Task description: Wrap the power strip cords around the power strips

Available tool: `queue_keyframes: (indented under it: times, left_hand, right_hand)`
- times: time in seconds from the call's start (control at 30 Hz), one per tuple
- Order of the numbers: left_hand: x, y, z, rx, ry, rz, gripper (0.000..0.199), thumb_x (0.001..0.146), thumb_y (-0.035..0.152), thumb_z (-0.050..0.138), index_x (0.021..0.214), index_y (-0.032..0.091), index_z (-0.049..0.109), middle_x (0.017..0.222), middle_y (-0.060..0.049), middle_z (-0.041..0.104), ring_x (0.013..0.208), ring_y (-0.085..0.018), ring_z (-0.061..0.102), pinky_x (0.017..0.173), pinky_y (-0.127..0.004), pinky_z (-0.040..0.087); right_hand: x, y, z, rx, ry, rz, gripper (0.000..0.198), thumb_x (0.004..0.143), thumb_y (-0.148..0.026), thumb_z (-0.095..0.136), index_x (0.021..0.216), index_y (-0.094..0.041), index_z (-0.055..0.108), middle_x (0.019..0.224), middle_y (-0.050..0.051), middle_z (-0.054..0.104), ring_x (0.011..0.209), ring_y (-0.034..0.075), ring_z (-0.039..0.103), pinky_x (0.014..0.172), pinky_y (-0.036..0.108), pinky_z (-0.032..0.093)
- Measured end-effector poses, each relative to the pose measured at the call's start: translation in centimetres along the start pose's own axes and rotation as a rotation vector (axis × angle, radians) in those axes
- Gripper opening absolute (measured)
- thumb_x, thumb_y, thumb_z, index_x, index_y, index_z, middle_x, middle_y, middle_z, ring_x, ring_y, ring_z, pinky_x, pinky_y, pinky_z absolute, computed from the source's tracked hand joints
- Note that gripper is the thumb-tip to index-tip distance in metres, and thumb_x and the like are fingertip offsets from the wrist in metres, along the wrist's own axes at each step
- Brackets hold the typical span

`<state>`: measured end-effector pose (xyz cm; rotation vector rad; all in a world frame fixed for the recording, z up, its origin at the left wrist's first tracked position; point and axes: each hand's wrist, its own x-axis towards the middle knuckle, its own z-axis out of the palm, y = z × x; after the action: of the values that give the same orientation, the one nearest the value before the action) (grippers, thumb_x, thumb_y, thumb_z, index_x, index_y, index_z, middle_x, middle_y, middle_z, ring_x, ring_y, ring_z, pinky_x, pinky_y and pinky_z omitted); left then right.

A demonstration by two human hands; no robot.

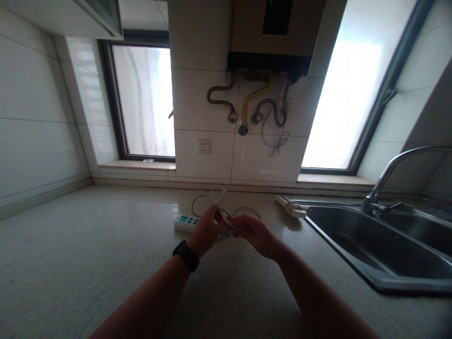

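A white power strip (pixel 185 222) with blue-green sockets lies on the countertop, partly hidden behind my left hand (pixel 208 227). Its white cord (pixel 218 189) rises in loops above my fingers and curves away behind them. My left hand, with a dark watch on the wrist, is closed on the cord. Close beside it on the right, my right hand (pixel 251 230) pinches the same cord, fingertips almost meeting those of the left. Another loop of cord rests on the counter behind my right hand.
A second white power strip (pixel 291 207) with its plug lies by the left rim of the steel sink (pixel 348 245). A curved faucet (pixel 384 176) stands at the back. The wall carries a socket (pixel 204 146) and a water heater (pixel 273 33) with pipes.
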<state>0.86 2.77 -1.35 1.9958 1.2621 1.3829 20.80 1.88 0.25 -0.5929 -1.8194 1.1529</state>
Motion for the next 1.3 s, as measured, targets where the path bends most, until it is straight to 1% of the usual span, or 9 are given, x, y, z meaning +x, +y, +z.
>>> queue_keyframes:
  times: [0.1,0.23,0.4,0.6,0.8,0.9,1.0,1.07,1.3]
  left_hand:
    - [-0.3,0.2,-0.3,-0.175,-0.103,0.002,0.043,0.086,0.021,0.051,0.129,0.018,0.052,0.101,-0.006,0.065,0.087,-0.017,0.062,0.075,-0.029,0.049]
    - [-0.5,0.9,-0.7,-0.465,-0.138,-0.019,0.039,0.096,0.03,0.04,0.128,0.017,0.058,0.11,-0.009,0.064,0.095,-0.018,0.062,0.082,-0.032,0.05]
    - [-0.4,1.4,-0.4,-0.27,-0.129,0.051,0.028,0.092,0.04,0.057,0.106,0.018,0.066,0.098,-0.006,0.067,0.093,-0.019,0.061,0.083,-0.032,0.048]
    - [-0.3,1.3,-0.2,-0.401,-0.158,-0.041,0.025,0.079,0.033,0.071,0.097,0.016,0.066,0.083,-0.004,0.07,0.081,-0.019,0.067,0.074,-0.031,0.052]
    - [-0.1,0.4,-0.4,-0.385,-0.005,-0.038,0.026,0.094,0.043,0.054,0.105,0.019,0.054,0.071,0.001,0.064,0.06,-0.015,0.064,0.062,-0.027,0.051]
    - [0.0,-0.1,-1.1,-0.307,0.101,-0.015,0.028,0.099,0.046,0.045,0.11,0.021,0.051,0.067,0.004,0.057,0.052,-0.012,0.056,0.054,-0.023,0.045]
    - [0.1,-0.2,-2.2,-0.219,0.201,0.056,0.023,0.098,0.042,0.049,0.102,0.021,0.058,0.088,-0.002,0.062,0.079,-0.015,0.061,0.074,-0.028,0.049]
    - [0.1,-0.2,-3.2,-0.119,0.251,0.122,0.023,0.098,0.038,0.049,0.101,0.02,0.063,0.099,-0.006,0.063,0.097,-0.019,0.06,0.088,-0.033,0.047]
    - [-0.2,-0.4,-5.4,0.263,0.318,0.237,0.024,0.101,0.034,0.045,0.111,0.024,0.065,0.106,-0.007,0.067,0.095,-0.022,0.063,0.083,-0.033,0.047]
  right_hand:
    - [-0.2,-0.1,-0.4,-0.067,-0.051,-0.009,0.019,0.081,-0.029,0.076,0.097,-0.021,0.069,0.111,0.007,0.069,0.103,0.02,0.065,0.092,0.038,0.053]
    - [-0.2,0.0,-0.5,-0.183,-0.103,-0.012,0.02,0.08,-0.03,0.077,0.094,-0.019,0.068,0.104,0.006,0.063,0.102,0.02,0.062,0.089,0.035,0.052]
    - [0.4,1.4,0.4,0.007,-0.047,0.135,0.03,0.083,-0.035,0.07,0.109,-0.021,0.063,0.105,0.005,0.066,0.095,0.019,0.063,0.081,0.034,0.053]
    - [0.7,2.3,0.3,-0.137,-0.055,0.079,0.02,0.086,-0.037,0.069,0.089,-0.018,0.066,0.09,0.003,0.068,0.09,0.019,0.064,0.089,0.037,0.049]
    - [0.7,1.3,-0.9,-0.043,0.172,-0.048,0.03,0.092,-0.051,0.059,0.086,-0.021,0.055,0.068,-0.003,0.058,0.066,0.014,0.06,0.071,0.032,0.053]
    - [0.7,-0.4,-2.3,-0.082,0.384,-0.139,0.031,0.091,-0.052,0.059,0.086,-0.022,0.055,0.063,-0.007,0.046,0.053,0.011,0.052,0.053,0.024,0.046]
    - [0.6,-3.1,-3.9,-0.253,0.576,-0.213,0.027,0.092,-0.047,0.058,0.088,-0.021,0.059,0.058,-0.007,0.043,0.046,0.009,0.039,0.043,0.021,0.031]
    - [0.4,-5.6,-5.0,-0.442,0.676,-0.269,0.022,0.092,-0.041,0.058,0.089,-0.019,0.062,0.059,-0.006,0.048,0.049,0.01,0.041,0.045,0.022,0.033]
    - [-1.6,-17.5,-7.4,-1.317,0.606,-0.43,0.022,0.098,-0.035,0.052,0.098,-0.02,0.068,0.092,0.006,0.073,0.082,0.02,0.067,0.074,0.031,0.048]
